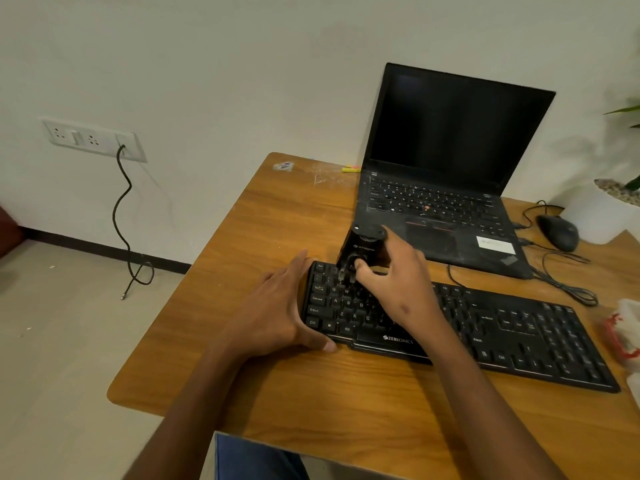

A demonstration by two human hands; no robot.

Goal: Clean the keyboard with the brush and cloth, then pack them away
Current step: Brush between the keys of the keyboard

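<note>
Black Zebronics keyboard (485, 327) lies just in front of the laptop (446, 188). Left hand (277, 313), fingers straight, thumb spread, braces its left end against sliding. Right hand (394, 282) pinches black brush (360, 251) upright over upper-left keys.

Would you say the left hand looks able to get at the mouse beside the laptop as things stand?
Probably not easily. The left hand rests on the keyboard's left end, while the mouse lies at the far right. The right hand, gripping the brush, and the laptop lie between.
</note>
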